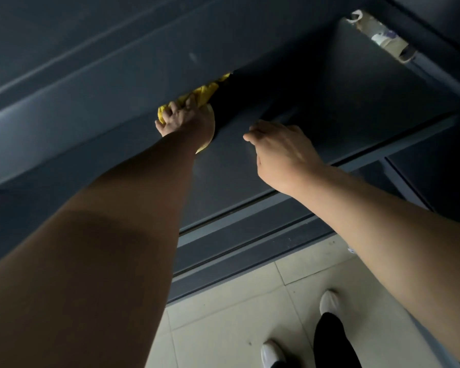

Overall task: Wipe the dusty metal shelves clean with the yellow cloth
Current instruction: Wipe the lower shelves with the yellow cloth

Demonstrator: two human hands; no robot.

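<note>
A: Dark grey metal shelves fill most of the view. Pale tiled floor bottom right. Light is dim.

B: Where's the cloth?

A: Yellow cloth is bunched up at the back of the flat shelf, tucked under the wide beam that runs across above it. One end trails up and right into the shadowed gap. A small corner shows below the wrist.

B: Who has it?

A: Left hand, arm stretched out long. Fingers curled tight around the bunch, knuckles up, pressing it against the shelf right under the beam.

B: Right hand?

A: Right hand is just beside the left one, nearer the camera, over the same shelf. Fingers loosely bent, thumb out to the left, holding nothing. Can't tell whether the fingertips touch the metal or hang just above it.

B: Anything else?

A: Two white shoes on the tiles, one black trouser leg between them. Top right, some pale crumpled bits lie along a far shelf edge, too small to identify. Front rails of the shelves run diagonally from lower left to upper right, with specks of dust on the lowest one.
</note>
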